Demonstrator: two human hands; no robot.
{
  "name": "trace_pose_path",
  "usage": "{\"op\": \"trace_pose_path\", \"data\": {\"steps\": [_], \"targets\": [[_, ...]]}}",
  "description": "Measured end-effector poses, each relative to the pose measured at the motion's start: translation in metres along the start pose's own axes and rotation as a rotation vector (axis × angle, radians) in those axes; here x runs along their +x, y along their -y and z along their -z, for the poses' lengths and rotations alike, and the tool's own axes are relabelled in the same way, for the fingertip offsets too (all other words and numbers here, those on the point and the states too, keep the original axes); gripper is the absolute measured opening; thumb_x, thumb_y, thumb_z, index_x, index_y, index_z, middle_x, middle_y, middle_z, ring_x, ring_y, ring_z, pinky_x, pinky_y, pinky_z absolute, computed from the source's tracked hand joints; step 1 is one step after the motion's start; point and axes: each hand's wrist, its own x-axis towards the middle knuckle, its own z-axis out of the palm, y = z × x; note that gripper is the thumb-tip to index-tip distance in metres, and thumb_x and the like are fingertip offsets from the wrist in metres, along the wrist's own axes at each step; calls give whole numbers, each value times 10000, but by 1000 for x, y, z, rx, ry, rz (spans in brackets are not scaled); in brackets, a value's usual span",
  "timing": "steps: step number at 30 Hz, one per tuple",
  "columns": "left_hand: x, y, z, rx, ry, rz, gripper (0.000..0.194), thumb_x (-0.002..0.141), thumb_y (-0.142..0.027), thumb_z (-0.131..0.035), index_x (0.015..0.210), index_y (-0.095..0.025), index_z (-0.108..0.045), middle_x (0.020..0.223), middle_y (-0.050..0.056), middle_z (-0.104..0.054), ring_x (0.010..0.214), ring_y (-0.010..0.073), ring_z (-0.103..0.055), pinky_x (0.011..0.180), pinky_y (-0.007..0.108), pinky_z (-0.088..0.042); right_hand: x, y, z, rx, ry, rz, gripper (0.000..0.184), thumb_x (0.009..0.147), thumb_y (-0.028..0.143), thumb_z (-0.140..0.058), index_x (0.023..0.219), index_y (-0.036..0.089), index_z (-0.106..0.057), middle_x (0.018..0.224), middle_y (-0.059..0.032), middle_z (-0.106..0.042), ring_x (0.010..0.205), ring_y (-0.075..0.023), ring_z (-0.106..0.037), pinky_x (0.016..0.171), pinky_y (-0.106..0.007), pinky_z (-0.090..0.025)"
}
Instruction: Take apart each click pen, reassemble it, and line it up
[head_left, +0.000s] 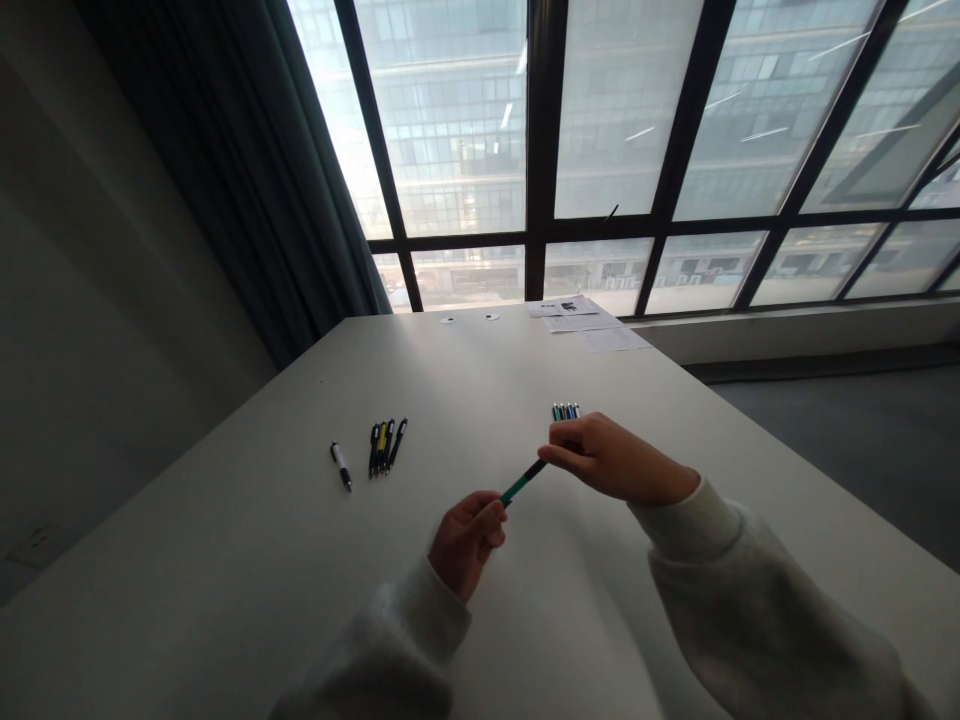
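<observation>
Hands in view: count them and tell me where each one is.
2. The left hand holds the green end of a green-and-black pen above the table; the right hand is at its dark end, beside some pens.

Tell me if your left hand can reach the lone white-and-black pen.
Probably yes: nothing visible stands between the left hand and the white-and-black pen, though that hand grips the green-and-black pen and may need to let go.

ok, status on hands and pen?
Left hand, right hand: gripping opposite ends of green-and-black pen. Pen slanted between them. Pen row beyond right hand, partly hidden.
</observation>
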Motion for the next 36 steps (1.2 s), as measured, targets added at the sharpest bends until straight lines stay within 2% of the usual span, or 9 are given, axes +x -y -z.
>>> {"op": "trace_pose_path", "data": {"steps": [5,8,13,16,20,26,30,33,36], "targets": [[2,-5,0,-132,-31,-11,317,563,-276,-882,782,-147,-693,520,-62,-517,468,32,-435,489,183,-361,3,0,-10,12,64,-102,604,930,586,-408,489,173,-426,451,48,-339,444,-84,-282,490,-272,-256],[5,-10,1,-263,-63,-30,330,541,-267,-896,784,-151,-706,500,-78,-472,475,30,-415,475,174,-355,5,1,-16,42,135,-130,634,915,624,-402,483,167,-484,429,40,-384,427,-83,-321,501,-270,-284],[8,-15,3,-363,-147,-28,334,531,-284,-902,764,-143,-710,552,-65,-516,482,31,-431,452,175,-368,8,8,-27,-23,131,8,499,967,503,-407,732,141,-659,640,-33,-631,566,-115,-509,571,-249,-336],[10,-14,5,-409,-170,-27,343,523,-288,-906,768,-147,-712,563,-63,-537,483,36,-448,447,178,-379,10,10,-40,-202,106,43,465,1003,402,-357,769,136,-658,681,-66,-651,605,-143,-534,587,-273,-317],[13,-15,11,-477,-188,-58,397,481,-290,-922,795,-156,-719,572,-72,-563,483,39,-467,440,182,-392,11,10,-57,-294,169,143,400,1017,253,-294,899,159,-664,671,-58,-638,584,-149,-511,572,-291,-267],[18,-22,19,-512,-141,-82,417,467,-290,-927,819,-191,-728,620,-76,-599,508,49,-506,455,192,-415,12,11,-60,2,286,127,437,1021,293,-291,793,151,-635,556,9,-515,485,-96,-381,505,-250,-263],[18,-21,21,-433,-116,-119,359,512,-326,-909,799,-218,-722,718,-57,-638,548,63,-534,483,204,-437,13,13,-65,284,392,0,467,994,398,-359,691,142,-606,555,3,-563,521,-95,-501,558,-220,-379],[15,-15,19,-227,-59,-110,347,540,-379,-891,777,-188,-724,663,-25,-623,552,98,-550,505,238,-452,14,14,-80,407,349,-11,282,953,349,-453,818,153,-605,700,-21,-644,650,-123,-598,636,-232,-441],[10,-11,15,-95,-10,-124,451,588,-415,-862,969,-215,-728,716,-8,-626,551,105,-538,508,254,-445,15,14,-91,546,274,-45,122,908,270,-513,869,167,-565,720,-4,-611,632,-118,-577,607,-234,-437]]}}
